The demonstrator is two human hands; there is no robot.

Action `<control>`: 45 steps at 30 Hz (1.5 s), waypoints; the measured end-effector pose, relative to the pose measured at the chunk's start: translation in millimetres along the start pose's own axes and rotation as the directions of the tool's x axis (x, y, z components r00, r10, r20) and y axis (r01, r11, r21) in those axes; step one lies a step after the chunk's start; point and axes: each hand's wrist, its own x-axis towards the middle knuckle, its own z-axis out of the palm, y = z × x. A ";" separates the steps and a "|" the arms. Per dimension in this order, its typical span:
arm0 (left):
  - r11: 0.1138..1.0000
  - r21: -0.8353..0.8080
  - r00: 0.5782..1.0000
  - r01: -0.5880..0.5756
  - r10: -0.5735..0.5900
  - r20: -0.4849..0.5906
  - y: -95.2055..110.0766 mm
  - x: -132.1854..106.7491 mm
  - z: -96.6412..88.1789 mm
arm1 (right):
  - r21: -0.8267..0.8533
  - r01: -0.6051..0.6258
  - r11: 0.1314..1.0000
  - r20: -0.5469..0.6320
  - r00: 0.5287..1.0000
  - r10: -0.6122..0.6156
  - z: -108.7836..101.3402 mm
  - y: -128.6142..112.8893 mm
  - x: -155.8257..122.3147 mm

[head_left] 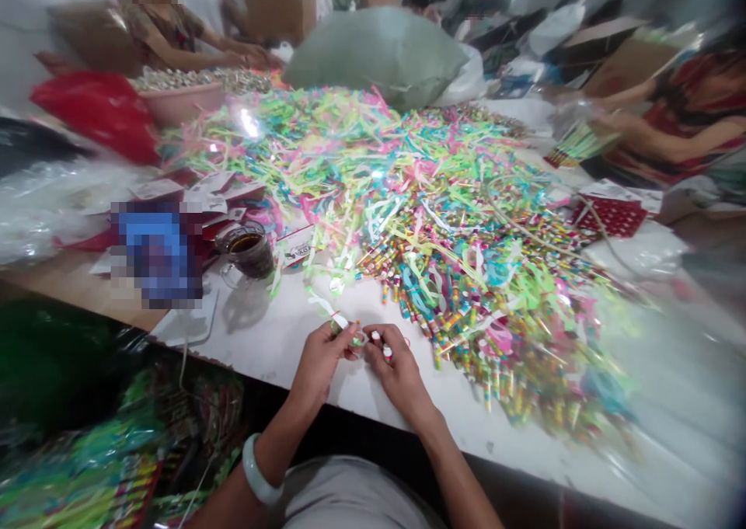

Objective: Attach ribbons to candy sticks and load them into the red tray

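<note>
My left hand [316,364] is closed in a pinch on a small piece with a white ribbon strip [322,305] that sticks out beyond the fingertips. Close beside it, my right hand [401,374] curls its fingers around small red-and-white pieces [387,351]. The fingertips of both hands nearly meet above the white tabletop [273,342]; fingers partly hide the small parts between them. Just beyond and to the right lies a heap of thin striped sticks [454,339] with coloured ribbons. Loose green, pink and blue ribbons [303,137] spread across the table behind.
A glass mug of dark drink [248,251] stands left of my hands, near a lit screen [157,253]. Behind the heap sit a large green sack [378,55] and a pink basin [183,103]. One person works at far left, another at right. Packed bags [75,467] lie below, left.
</note>
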 end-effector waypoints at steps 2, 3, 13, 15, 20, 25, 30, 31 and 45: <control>1.000 -0.015 1.000 0.022 -0.022 -0.008 -0.3 0.9 -1.2 | 0.075 -0.048 0.996 0.019 0.999 0.047 -4.1 2.0 -2.3; 0.999 -0.028 0.999 0.030 -0.031 -0.013 0.2 1.1 -2.2 | 0.126 -0.095 0.987 0.045 0.995 0.090 -5.5 2.1 -3.6; 0.997 -0.081 1.000 0.006 -0.008 -0.028 3.0 -1.2 0.0 | 0.340 -0.273 0.900 0.189 0.957 0.219 1.7 -6.7 -10.6; 0.997 -0.072 0.999 0.003 -0.005 -0.033 1.1 -0.5 -0.3 | 0.337 -0.273 0.901 0.180 0.958 0.223 3.5 -5.5 -10.4; 0.998 -0.062 1.000 0.009 -0.010 -0.016 -2.7 1.4 -0.7 | 0.360 -0.283 0.889 0.178 0.956 0.232 5.8 -2.8 -9.5; 0.998 -0.058 0.999 0.004 -0.006 -0.031 -2.5 1.1 -0.1 | 0.387 -0.303 0.871 0.188 0.951 0.247 4.7 -2.2 -8.4; 0.999 -0.050 0.999 0.008 -0.010 -0.042 -0.6 -0.5 0.5 | 0.396 -0.318 0.861 0.214 0.944 0.250 3.8 -3.1 -8.5; 0.999 -0.048 0.999 0.009 -0.011 -0.041 -0.3 -0.5 0.7 | 0.394 -0.322 0.861 0.216 0.943 0.254 3.9 -3.3 -8.2; 0.999 0.018 0.999 -0.045 0.045 0.010 4.1 2.6 9.4 | 0.245 -0.262 0.933 0.064 0.965 0.254 14.0 1.6 4.1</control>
